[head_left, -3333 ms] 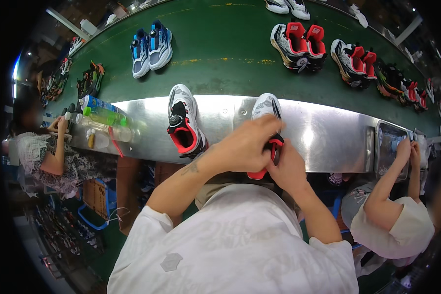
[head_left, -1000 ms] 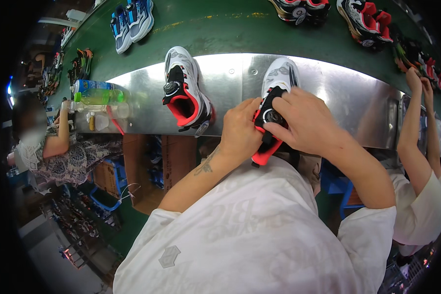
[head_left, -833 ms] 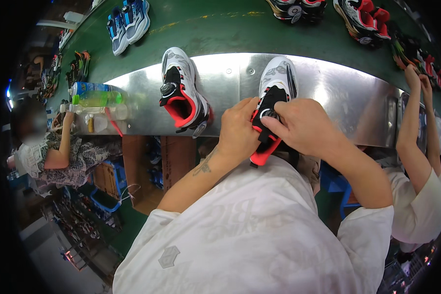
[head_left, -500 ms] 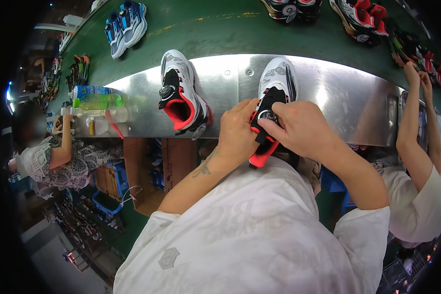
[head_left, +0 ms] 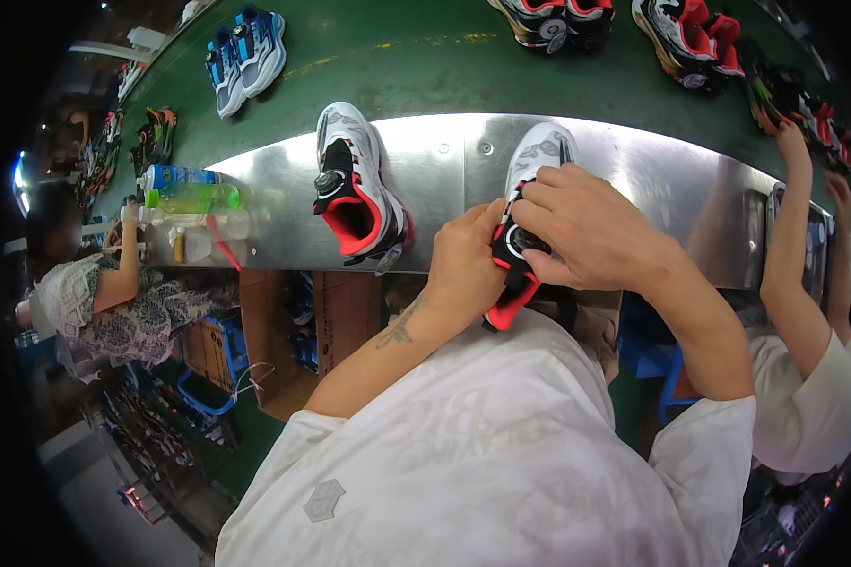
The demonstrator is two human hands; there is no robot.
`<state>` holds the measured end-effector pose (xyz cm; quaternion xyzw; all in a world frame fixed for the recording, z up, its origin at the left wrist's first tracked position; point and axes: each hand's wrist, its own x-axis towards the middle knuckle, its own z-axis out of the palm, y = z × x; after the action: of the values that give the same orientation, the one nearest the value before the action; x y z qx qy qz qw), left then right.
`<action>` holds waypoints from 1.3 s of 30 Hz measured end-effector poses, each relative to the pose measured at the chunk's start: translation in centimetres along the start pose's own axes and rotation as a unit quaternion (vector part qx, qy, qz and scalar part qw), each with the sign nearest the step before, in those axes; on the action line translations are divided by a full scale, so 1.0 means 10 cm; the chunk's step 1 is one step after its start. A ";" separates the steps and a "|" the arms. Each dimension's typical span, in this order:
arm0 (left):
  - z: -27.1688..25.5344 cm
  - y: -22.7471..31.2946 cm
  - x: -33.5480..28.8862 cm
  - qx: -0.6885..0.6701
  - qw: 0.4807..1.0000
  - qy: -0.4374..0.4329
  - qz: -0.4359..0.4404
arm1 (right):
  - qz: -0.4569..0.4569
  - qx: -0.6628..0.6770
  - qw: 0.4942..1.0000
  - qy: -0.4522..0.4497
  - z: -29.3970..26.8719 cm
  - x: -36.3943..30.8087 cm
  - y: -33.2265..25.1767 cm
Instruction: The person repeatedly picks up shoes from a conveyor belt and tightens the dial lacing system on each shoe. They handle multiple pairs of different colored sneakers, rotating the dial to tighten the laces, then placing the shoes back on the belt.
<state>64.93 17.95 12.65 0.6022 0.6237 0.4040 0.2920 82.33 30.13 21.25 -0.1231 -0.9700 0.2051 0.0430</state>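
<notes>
A white, black and red sneaker (head_left: 536, 151) rests toe-away on the metal strip in front of me, its red-lined heel toward my shirt. My left hand (head_left: 465, 260) is closed on the sneaker's left side, some fingertips hidden behind it. Bent over the upper from the right, my right hand (head_left: 586, 227) has its fingers across the strap area and its thumb beside the round dial (head_left: 520, 239). Exactly what those fingertips pinch is hidden. To the left stands a matching sneaker (head_left: 348, 128), apart from both hands, its dial and red lining facing up.
Bottles (head_left: 194, 197) lie at the metal strip's left end. Blue sneakers (head_left: 246, 59) and black-red sneakers (head_left: 690, 42) sit on the green surface (head_left: 397, 71) beyond. Below the edge is a cardboard box (head_left: 265, 345). One person (head_left: 113, 293) is at left, another (head_left: 804, 378) at right.
My right hand has shifted forward over the upper, its fingers more curled and its thumb now lower beside the dial. The left hand keeps its hold. The whole view has shifted slightly.
</notes>
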 end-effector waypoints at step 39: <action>-1.03 0.29 -0.40 0.176 0.975 0.110 0.080 | 0.289 0.070 0.942 0.155 0.52 -0.36 -0.55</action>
<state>58.10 12.33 19.79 0.6442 0.6629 0.3736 0.0772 83.85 22.32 18.59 -0.4250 -0.8572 0.2550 0.1399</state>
